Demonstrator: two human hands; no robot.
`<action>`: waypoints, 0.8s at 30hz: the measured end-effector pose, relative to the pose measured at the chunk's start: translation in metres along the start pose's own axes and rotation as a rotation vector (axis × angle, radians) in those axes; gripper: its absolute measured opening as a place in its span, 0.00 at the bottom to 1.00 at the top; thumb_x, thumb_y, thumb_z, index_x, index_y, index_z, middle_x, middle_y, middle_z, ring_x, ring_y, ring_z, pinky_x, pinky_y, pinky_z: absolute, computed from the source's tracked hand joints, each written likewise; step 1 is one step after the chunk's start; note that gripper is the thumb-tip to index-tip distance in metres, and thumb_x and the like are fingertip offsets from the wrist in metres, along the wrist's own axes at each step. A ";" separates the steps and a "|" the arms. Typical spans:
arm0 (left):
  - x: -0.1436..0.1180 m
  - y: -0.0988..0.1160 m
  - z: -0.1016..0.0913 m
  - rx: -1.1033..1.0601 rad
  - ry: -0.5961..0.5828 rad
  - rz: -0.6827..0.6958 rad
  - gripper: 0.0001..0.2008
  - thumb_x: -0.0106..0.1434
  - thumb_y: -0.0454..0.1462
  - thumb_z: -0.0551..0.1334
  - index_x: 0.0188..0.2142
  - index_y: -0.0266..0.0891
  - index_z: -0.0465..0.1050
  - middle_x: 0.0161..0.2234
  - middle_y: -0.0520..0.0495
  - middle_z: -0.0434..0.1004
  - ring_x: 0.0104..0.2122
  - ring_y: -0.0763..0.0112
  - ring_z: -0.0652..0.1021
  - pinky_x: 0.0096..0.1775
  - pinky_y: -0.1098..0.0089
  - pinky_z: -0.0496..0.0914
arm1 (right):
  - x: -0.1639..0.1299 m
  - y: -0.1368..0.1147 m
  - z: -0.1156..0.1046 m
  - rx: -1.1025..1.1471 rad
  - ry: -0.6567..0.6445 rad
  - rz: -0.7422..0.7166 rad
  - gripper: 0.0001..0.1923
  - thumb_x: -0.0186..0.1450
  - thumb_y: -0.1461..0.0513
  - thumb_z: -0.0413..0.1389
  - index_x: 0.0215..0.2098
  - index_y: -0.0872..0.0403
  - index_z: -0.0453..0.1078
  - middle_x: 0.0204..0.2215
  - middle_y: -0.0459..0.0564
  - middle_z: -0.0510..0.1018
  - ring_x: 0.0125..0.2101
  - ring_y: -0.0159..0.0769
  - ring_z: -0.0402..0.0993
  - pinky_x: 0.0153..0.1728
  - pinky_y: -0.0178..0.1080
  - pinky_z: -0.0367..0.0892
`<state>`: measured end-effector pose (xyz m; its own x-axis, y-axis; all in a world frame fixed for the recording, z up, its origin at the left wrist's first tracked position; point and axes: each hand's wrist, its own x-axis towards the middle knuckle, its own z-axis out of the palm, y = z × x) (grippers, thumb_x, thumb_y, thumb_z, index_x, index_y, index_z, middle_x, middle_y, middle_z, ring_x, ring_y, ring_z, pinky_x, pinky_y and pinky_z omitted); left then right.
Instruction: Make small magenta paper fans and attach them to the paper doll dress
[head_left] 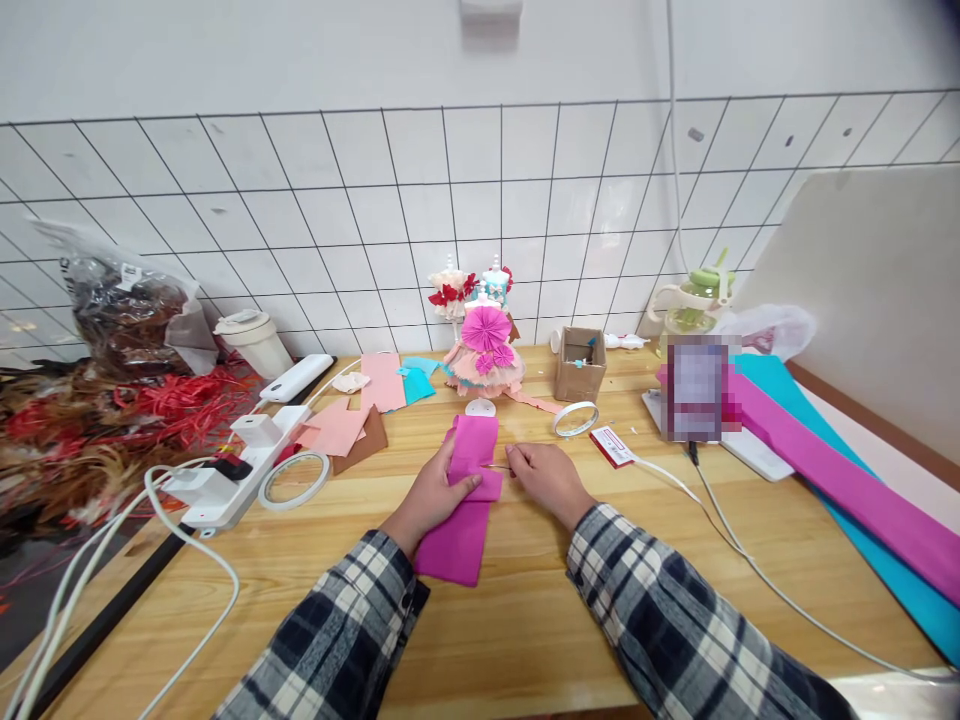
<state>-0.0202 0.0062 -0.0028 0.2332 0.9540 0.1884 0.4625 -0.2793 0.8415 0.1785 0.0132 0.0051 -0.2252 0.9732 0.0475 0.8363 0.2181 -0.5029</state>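
Note:
A magenta strip of crepe paper [454, 550] lies lengthwise on the table in front of me, with a folded-over section near its middle. My left hand [433, 492] is closed on its left side, the thumb pressing on the fold. At the right edge of the fold, my right hand [551, 480] is closed in a pinch around a slim tool [496, 466]. That tool reaches to the fold; its kind is too small to make out. Beyond the paper stands a small dress form [484, 345] in a peach ruffled skirt with magenta paper fans, and two more dressed forms are behind it.
Tape rolls [576, 420] lie on both sides. A cardboard box [580, 365] and a red-white packet [612, 447] are to the right, near a propped, blurred phone [696, 390] and long paper sheets [847, 470]. Paper scraps [382, 382], a power strip [247, 455] and cables are left.

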 end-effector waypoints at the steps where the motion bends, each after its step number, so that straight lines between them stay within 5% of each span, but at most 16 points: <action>1: 0.000 0.001 0.000 0.002 0.003 -0.006 0.34 0.56 0.40 0.63 0.61 0.35 0.56 0.60 0.40 0.61 0.59 0.59 0.64 0.59 0.62 0.57 | 0.000 0.000 0.000 -0.008 -0.011 -0.004 0.27 0.70 0.53 0.37 0.28 0.52 0.73 0.29 0.49 0.79 0.30 0.33 0.70 0.28 0.35 0.51; 8: -0.002 0.007 0.001 0.032 -0.033 0.015 0.30 0.57 0.40 0.62 0.58 0.37 0.60 0.54 0.43 0.70 0.52 0.58 0.71 0.54 0.62 0.64 | -0.002 -0.003 0.005 -0.009 -0.017 -0.041 0.26 0.70 0.52 0.38 0.29 0.52 0.73 0.29 0.50 0.79 0.28 0.33 0.69 0.27 0.36 0.49; 24: -0.004 0.013 0.006 0.044 -0.023 0.019 0.32 0.55 0.38 0.63 0.59 0.38 0.59 0.52 0.43 0.71 0.50 0.58 0.72 0.54 0.59 0.65 | -0.003 -0.010 0.011 0.047 0.002 -0.067 0.28 0.71 0.50 0.36 0.29 0.53 0.72 0.28 0.50 0.78 0.28 0.33 0.69 0.28 0.36 0.51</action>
<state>-0.0103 -0.0020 0.0043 0.2620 0.9457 0.1923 0.4944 -0.3027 0.8148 0.1655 0.0071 0.0007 -0.2794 0.9565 0.0838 0.7951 0.2794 -0.5383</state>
